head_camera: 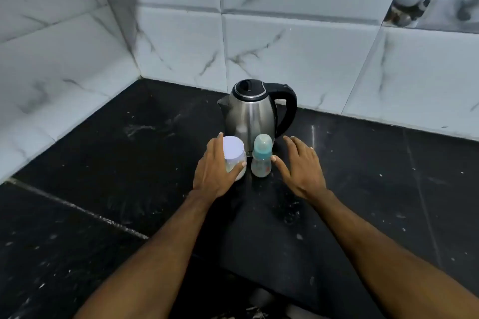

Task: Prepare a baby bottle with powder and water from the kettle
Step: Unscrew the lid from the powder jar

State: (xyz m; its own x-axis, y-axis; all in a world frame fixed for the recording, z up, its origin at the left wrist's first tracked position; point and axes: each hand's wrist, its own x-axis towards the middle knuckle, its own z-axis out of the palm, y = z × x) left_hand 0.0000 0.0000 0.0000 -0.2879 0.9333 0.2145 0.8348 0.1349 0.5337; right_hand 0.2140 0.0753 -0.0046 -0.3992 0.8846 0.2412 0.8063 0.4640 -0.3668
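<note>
Black counter (pixel 108 189): our left hand (pixel 213 171) grasps the powder jar (pixel 234 156); our right hand (pixel 300 168), released, nears the baby bottle (pixel 261 156).

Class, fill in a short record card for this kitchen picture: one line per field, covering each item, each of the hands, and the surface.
surface: black counter in a tiled corner
kettle: steel kettle, lid closed, upright at the back
powder jar: jar with white lid on, left of the bottle
baby bottle: bottle, teal collar, cap on, upright
left hand: left hand grips the jar
right hand: right hand open, thumb by the bottle
</note>
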